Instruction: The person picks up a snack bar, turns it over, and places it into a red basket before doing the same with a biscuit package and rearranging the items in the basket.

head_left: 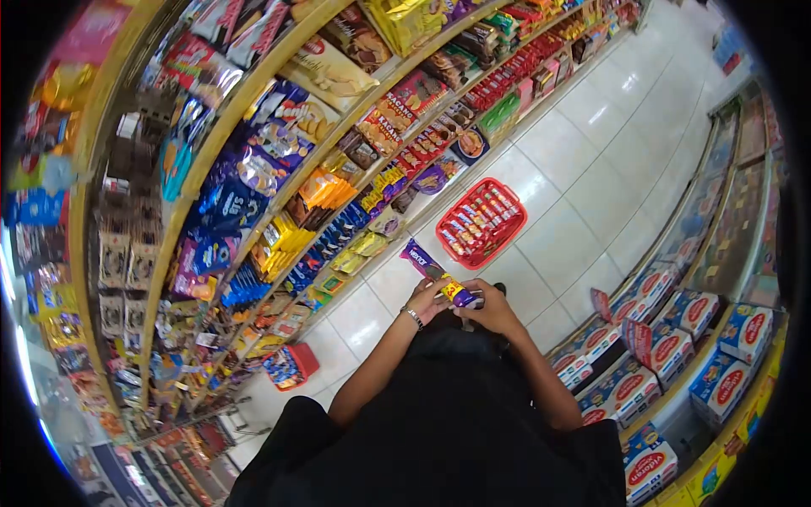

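Both hands are in front of my body, around a long purple packet [457, 293] with a yellow patch, which looks like a sweet or biscuit wrapper. My left hand [425, 304], with a bracelet at the wrist, grips it from the left, its fingers curled over the packet's middle. From the right, my right hand [492, 309] closes on the near end. The packet's far end points up and left. Just beyond it on the tiled floor stands a red basket [440, 232] with rows of small red-and-white wrapped packs in it.
A long shelf rack [346, 122] of packaged snacks runs along the left. A smaller red basket [309, 359] with blue packs sits at its foot. Shelves on the right hold blue-and-white Vidoran boxes [634, 384]. White floor tiles [583, 211] lie between.
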{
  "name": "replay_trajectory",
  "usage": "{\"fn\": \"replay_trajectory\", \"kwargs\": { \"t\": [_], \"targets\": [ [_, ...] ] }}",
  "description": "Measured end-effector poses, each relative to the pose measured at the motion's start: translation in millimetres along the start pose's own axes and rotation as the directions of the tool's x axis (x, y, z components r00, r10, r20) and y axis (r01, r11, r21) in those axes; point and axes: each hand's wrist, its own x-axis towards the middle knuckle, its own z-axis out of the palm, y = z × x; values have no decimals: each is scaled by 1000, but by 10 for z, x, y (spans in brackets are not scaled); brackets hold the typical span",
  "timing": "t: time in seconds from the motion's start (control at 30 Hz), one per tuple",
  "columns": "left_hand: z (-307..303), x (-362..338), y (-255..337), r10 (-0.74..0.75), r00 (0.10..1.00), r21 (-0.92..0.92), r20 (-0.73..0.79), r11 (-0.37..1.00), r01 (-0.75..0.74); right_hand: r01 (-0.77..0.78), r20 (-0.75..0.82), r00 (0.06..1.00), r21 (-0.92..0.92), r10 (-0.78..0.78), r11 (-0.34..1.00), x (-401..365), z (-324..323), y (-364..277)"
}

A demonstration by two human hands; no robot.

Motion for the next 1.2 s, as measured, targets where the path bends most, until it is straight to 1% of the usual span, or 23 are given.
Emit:
{"fn": "replay_trajectory", "kwargs": {
  "t": [0.07, 0.13, 0.2, 0.27, 0.33, 0.37, 0.4, 0.43, 0.47, 0.5, 0.53, 0.57, 0.6, 0.63, 0.73, 0.83, 0.87, 0.93, 1.0, 1.03, 1.07, 1.13, 1.2],
  "targets": [
    [-185, 177, 120, 40, 983, 37, -181, 999, -33, -121, 52, 991, -14, 122, 993, 86, -68, 358],
    [-525, 483, 300, 69, 959, 118, -274, 992, -38, -296, -42, 949, 214, 311, 931, 99, -87, 873],
    [-1040, 905, 521, 84, 947, 183, -311, 983, -27, -436, -157, 895, -110, 417, 893, -83, -12, 1752],
    [-1595, 1413, 802, 158, 926, 323, -342, 945, -42, -665, -278, 746, -371, 605, 648, -479, 258, 2289],
    [-2041, 1864, 1125, 278, 896, 387, -347, 913, -133, -926, -271, 346, 55, 898, 374, -605, 551, 2274],
    [-2451, 2221, 1292, 319, 887, 533, -333, 840, -102, -934, -255, 322, 76, 912, 350, -590, 661, 2259],
    [-2362, 2279, 1483, 409, 864, 603, -293, 781, -165, -921, -308, 341, 81, 888, 382, -520, 743, 2214],
    [-2874, 2688, 1646, 457, 815, 763, -356, 645, -29, -912, -352, 352, 81, 867, 403, -494, 865, 2159],
    [-2925, 2846, 1743, 503, 809, 680, -303, 709, -187, -923, -328, 325, 93, 887, 373, -392, 973, 2115],
    [-3035, 2993, 1975, 384, 842, 755, -380, 654, 43, -934, -391, 267, 118, 881, 336, -244, 1043, 2085],
    [-3358, 3334, 1963, 438, 846, 575, -304, 792, -203, -945, -450, 209, 136, 868, 298, -180, 1130, 2072],
    [-2525, 2993, 2092, 455, 763, 624, -459, 777, -88, -944, -456, 198, 151, 868, 294, -127, 1212, 2138],
    [-3198, 3443, 2124, 590, 734, 726, -336, 659, -198, -951, -444, 183, 147, 877, 273, -109, 1289, 2232],
    [-3017, 3412, 2189, 525, 758, 645, -387, 742, -185, -941, -472, 208, 141, 857, 306, -126, 1382, 2330],
    [-3209, 3729, 2286, 744, 504, 876, -439, 479, 57, -941, -468, 216, 134, 857, 311, -27, 1465, 2396],
    [-2105, 3218, 2399, 687, 552, 802, -473, 595, -53, -965, -399, 191, 89, 897, 245, 30, 1480, 2516],
    [-2437, 3490, 2377, 823, 378, 887, -423, 461, -9, -976, -362, 179, 55, 915, 213, 41, 1467, 2571],
    [-2272, 3410, 2411, 769, 427, 857, -476, 515, 29, -983, -366, 167, 17, 916, 185, 63, 1445, 2603],
    [-2375, 3475, 2397, 833, 398, 888, -385, 452, -85, -987, -373, 155, -16, 915, 160, 117, 1418, 2648],
    [-2349, 3439, 2499, 771, 510, 922, -382, 354, 155, -986, -391, 161, -16, 906, 168, 127, 1408, 2671],
    [-2782, 3643, 2503, 797, 519, 935, -309, 354, 12, -985, -408, 165, -16, 898, 174, 128, 1396, 2687],
    [-2673, 3624, 2543, 792, 450, 899, -413, 274, 342, -989, -432, 139, -22, 891, 144, 141, 1368, 2715],
    [-2799, 3657, 2539, 873, 430, 959, -232, 131, 253, -990, -437, 140, -72, 888, 121, 114, 1328, 2735]
  ]
}}
